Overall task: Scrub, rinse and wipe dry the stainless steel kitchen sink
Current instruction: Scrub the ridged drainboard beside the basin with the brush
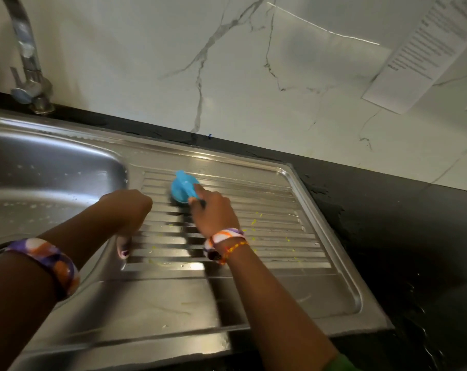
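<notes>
The stainless steel sink has a basin [47,172] on the left and a ribbed drainboard [267,226] on the right. My right hand [213,215] grips the handle of a blue scrub brush [182,187], whose head sits on the far ribs of the drainboard. My left hand [128,212] rests on the drainboard's left edge beside the basin, wrist bent, with one painted fingertip pointing back toward me. It holds nothing. Small yellow specks lie scattered on the ribs [253,222]. Water drops dot the basin wall.
A chrome tap [30,76] stands at the back left behind the basin. The black countertop [387,223] to the right of the sink is wet. A marble-patterned wall rises behind, with a printed paper sheet [425,49] stuck on it at upper right.
</notes>
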{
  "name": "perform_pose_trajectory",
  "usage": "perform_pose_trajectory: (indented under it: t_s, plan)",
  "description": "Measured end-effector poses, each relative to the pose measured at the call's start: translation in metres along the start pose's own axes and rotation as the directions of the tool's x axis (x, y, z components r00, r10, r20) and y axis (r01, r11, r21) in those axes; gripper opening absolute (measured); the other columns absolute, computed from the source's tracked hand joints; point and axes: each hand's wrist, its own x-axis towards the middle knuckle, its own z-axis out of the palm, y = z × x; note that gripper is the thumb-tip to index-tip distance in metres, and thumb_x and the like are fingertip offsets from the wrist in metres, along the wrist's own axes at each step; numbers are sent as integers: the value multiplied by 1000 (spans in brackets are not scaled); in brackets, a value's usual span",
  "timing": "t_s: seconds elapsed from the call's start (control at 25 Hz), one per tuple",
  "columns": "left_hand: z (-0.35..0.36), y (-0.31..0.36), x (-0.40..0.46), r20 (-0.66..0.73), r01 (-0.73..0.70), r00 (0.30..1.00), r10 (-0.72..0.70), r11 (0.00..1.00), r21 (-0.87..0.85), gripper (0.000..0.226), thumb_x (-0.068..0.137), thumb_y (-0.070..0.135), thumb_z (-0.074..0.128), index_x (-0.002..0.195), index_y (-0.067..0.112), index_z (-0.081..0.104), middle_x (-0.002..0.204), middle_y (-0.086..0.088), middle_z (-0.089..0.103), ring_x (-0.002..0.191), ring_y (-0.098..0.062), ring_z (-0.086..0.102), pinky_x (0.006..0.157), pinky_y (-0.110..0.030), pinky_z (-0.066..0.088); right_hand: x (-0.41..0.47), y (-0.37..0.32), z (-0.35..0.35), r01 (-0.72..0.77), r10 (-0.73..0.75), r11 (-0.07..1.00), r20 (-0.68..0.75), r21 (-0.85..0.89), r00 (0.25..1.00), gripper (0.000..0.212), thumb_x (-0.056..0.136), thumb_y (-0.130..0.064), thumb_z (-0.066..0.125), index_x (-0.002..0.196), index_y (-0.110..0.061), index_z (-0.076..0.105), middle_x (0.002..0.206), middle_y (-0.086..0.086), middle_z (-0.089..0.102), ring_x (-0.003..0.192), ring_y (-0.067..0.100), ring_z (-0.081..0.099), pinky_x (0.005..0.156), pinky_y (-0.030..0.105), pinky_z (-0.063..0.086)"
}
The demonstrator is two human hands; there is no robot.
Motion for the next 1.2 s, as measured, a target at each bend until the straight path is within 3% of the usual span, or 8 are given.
perform_pose_trajectory:
  t_s: [0.08,0.2,0.36,0.52,0.64,0.8,1.0,1.2]
  plan:
    - [1,-2,-2,30,9,1000,-9,1000,0,46,83,30,68,121,11,51,122,-2,55,104,-12,53,85,-16,41,16,-1,-10,2,-6,997,49,71,999,36,96,-24,46,130,-14,57,122,16,63,113,33,57,86,32,45]
    - [3,-8,-4,62,0,998,1,1000,-18,59,69,38,79,117,13,57,118,0,59,103,-13,56,79,-17,40,26,68,-63,-233,236,971,-48,60,971,32,95,-17,48,121,-6,63,118,19,65,109,31,60,81,29,44]
    - [9,-13,-8,45,-29,998,34,994,-109,52,69,35,79,110,9,62,109,-2,63,84,-11,51,70,-18,36,-4,139,-125,-615,596,788,-228,-20,770,35,97,-17,45,124,2,56,124,22,59,112,34,57,90,33,45]
    - [14,-17,-21,12,-74,997,78,978,-197,55,75,37,74,119,8,57,116,-5,59,99,-17,56,77,-21,40,12,76,-71,-443,417,895,-252,-53,873,34,96,-13,43,124,3,56,127,23,57,117,35,54,92,34,42]
    - [21,-16,-37,-48,-55,998,45,972,-231,48,84,32,66,125,9,55,124,-7,57,112,-20,55,88,-23,41,15,-23,11,-139,143,989,-77,57,987,38,95,-15,43,131,-9,53,131,18,56,120,32,53,96,34,42]
    - [33,-11,-51,-145,-40,989,16,985,-169,29,92,25,53,112,6,61,114,-9,64,99,-20,59,79,-22,41,4,-86,51,13,-36,982,116,189,993,39,94,-22,47,132,-16,53,130,15,57,118,33,54,98,35,45]
    - [36,-1,-52,-99,-48,994,37,992,-113,29,93,26,51,115,8,59,119,-6,60,106,-21,59,85,-23,43,-6,30,-33,-259,267,953,-28,160,963,31,94,-18,51,118,-6,65,113,17,68,102,29,63,65,20,34]
    - [30,9,-52,-1,-24,1000,24,996,-90,48,85,38,63,121,8,55,121,-7,58,108,-21,57,80,-22,41,-46,137,-126,-588,545,807,-323,-49,774,37,94,-17,48,124,3,57,123,23,60,112,38,57,87,36,44]
